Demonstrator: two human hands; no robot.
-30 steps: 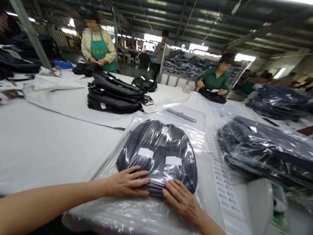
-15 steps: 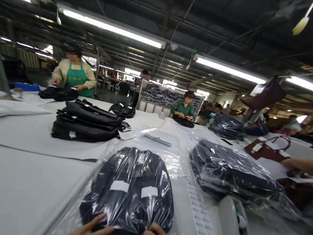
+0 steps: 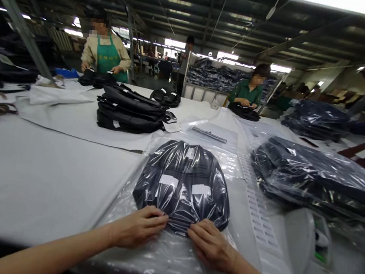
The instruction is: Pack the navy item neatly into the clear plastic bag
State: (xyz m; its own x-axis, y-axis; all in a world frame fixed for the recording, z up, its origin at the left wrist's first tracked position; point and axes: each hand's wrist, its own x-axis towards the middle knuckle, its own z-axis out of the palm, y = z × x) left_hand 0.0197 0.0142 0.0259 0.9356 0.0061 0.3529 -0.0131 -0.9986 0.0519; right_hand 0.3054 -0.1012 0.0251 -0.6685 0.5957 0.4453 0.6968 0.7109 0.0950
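A black backpack (image 3: 187,168) lies flat on the white table in front of me, inside a clear plastic bag (image 3: 169,252). White paper covers its two straps. At the backpack's near end, my left hand (image 3: 142,227) is closed with its fingers pinching the plastic bag at the left. My right hand (image 3: 211,243) grips the bag in the same way at the right, fingers curled under the thumb's side. Between the two hands the plastic is pulled into horizontal folds. The bag's slack near end spreads over the table below my wrists.
Black backpacks are stacked (image 3: 131,109) beyond at the left. Plastic-wrapped bags (image 3: 316,174) lie at the right, behind a white tape dispenser (image 3: 305,239). A strip of label stickers (image 3: 259,212) runs beside my backpack. Co-workers (image 3: 108,53) stand across the table.
The camera view has tilted down and swung left. My left hand has gone from spread fingers on the backpack to a closed grip on the plastic; my right hand remains closed.
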